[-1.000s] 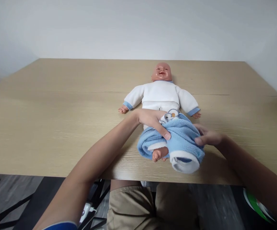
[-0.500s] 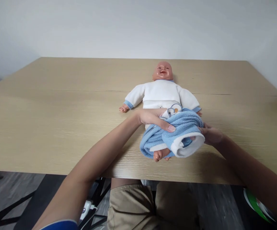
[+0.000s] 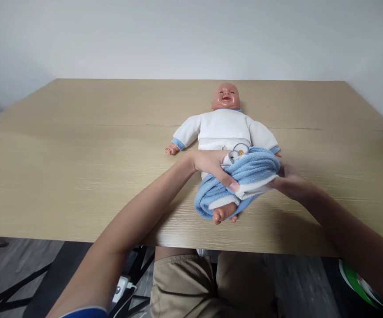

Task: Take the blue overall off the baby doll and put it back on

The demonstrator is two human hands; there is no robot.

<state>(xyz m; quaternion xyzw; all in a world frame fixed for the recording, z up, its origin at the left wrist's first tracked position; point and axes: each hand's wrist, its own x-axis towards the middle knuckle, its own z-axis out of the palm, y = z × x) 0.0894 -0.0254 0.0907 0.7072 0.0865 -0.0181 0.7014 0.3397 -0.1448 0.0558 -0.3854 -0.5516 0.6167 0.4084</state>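
Observation:
A baby doll [image 3: 226,96] lies on its back on the table [image 3: 88,176], its feet toward me. It wears a white top [image 3: 224,126] with blue cuffs. Light blue terry trousers [image 3: 259,165] with white hems are bunched around its legs. One doll foot [image 3: 223,213] pokes out of a white hem; toes of the other show beside it. My left hand [image 3: 215,165] grips the bunched cloth from the left, thumb on top, other fingers hidden. On the right side, my right hand [image 3: 291,182] pinches the trousers near the other white hem [image 3: 256,187]; its fingertips are partly hidden and blurred.
The table's front edge [image 3: 191,248] runs just in front of my lap. Behind the table rises a pale wall [image 3: 191,39]. Below are a white device [image 3: 121,287] at left and a green and white round object [image 3: 357,278] at right.
The right trouser hem, round and gaping toward me before, is now flattened and folded. My right hand has shifted slightly at that hem; my left hand keeps its hold, thumb a little lower.

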